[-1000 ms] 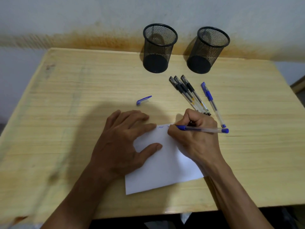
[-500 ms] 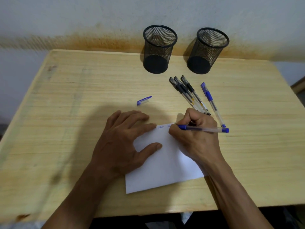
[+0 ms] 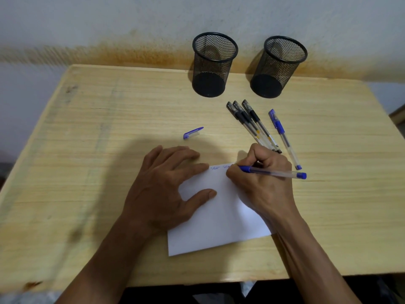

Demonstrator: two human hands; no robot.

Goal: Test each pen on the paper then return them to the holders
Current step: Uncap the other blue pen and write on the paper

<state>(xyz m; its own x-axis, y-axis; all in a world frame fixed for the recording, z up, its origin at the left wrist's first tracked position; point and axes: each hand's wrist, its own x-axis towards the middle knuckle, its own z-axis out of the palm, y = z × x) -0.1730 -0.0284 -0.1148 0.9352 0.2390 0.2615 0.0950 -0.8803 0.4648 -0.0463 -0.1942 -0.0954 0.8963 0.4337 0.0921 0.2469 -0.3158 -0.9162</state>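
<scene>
Looks like a plain desk corner in a home or small office, can't tell which. Cues: light wooden table (image 3: 109, 150) with visible grain and scuffed edges, pushed against a painted wall (image 3: 131, 23) that's whitish with a rusty orange-brown stain band just above the tabletop. Stationery only: two empty black mesh pen holders (image 3: 213, 64) side by side at the back edge, a few capped gel pens (image 3: 252, 123) lying loose near them, a stray blue pen cap (image 3: 192, 133), one sheet of white paper (image 3: 217, 218) with blue scribbles along its top edge. Dark floor area below the front edge, details unreadable.
</scene>
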